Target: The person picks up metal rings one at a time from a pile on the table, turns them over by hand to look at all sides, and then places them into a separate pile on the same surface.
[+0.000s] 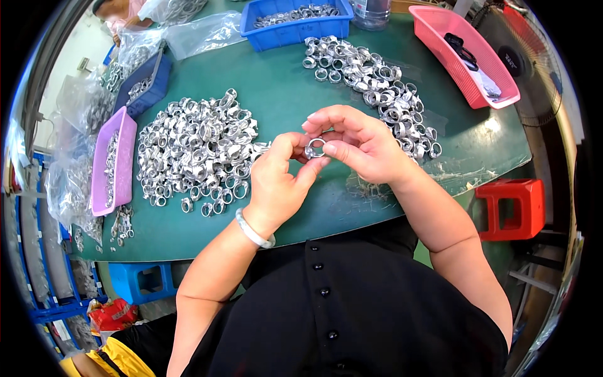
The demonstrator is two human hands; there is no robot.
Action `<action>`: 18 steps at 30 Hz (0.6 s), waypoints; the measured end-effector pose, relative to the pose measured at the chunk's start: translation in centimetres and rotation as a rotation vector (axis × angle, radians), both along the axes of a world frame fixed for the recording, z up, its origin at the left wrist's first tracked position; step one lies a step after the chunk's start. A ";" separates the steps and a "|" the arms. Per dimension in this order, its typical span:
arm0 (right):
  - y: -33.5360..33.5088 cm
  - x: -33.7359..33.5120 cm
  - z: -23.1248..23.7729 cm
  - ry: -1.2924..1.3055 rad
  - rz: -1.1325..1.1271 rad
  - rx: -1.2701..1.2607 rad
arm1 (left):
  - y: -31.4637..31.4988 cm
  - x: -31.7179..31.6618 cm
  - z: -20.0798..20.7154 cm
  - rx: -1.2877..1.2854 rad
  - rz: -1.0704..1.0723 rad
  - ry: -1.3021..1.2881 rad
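Observation:
Both my hands meet over the green table [295,220], pinching one silvery metal ring [315,148] between them. My left hand [279,176], with a pale bangle [254,230] on its wrist, grips the ring from the left with thumb and fingers. My right hand [361,144] holds its right side, the thumb pressed on the rim and the fingers curled above. Left of my hands lies a big heap of similar metal rings [195,147]. Another heap of rings [364,69] runs behind and to the right of my right hand.
A purple basket [129,151] and blue bins [295,39] hold small metal parts. Plastic bags [69,182] crowd the left edge. A pink basket [433,47] stands far right, near a clear container [372,14]. Red [534,210] and blue [122,283] stools flank the table. Another person [119,16] is far left.

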State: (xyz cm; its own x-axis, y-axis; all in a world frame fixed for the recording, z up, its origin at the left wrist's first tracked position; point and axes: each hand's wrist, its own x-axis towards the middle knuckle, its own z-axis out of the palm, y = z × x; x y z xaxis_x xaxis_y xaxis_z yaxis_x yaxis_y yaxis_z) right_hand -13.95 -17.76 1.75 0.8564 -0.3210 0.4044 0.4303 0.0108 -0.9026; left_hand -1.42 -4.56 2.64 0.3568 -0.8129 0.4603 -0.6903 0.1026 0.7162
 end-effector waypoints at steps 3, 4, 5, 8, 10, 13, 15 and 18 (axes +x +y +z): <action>0.0 0.0 0.1 -0.013 -0.043 -0.103 | 0.2 0.3 -0.4 -0.068 -0.030 0.009; 0.0 -0.1 0.2 -0.004 -0.065 -0.142 | 0.3 0.3 -0.3 -0.086 -0.027 -0.018; -0.1 -0.1 0.2 -0.004 -0.066 -0.140 | 0.3 0.3 -0.3 -0.105 -0.024 -0.044; -0.4 -0.3 0.5 0.018 -0.138 -0.282 | 0.5 0.5 -0.4 -0.105 -0.012 -0.040; -0.5 -0.4 0.6 0.070 -0.122 -0.240 | 0.6 0.5 -0.4 -0.111 -0.009 -0.052; -0.3 -0.4 0.6 0.078 -0.100 -0.187 | 0.6 0.6 -0.4 -0.136 -0.006 -0.101; -0.3 -0.4 0.7 0.095 -0.097 -0.198 | 0.6 0.6 -0.4 -0.154 -0.002 -0.139; -0.4 -0.3 0.5 0.103 -0.092 -0.210 | 0.6 0.7 -0.4 -0.141 0.000 -0.159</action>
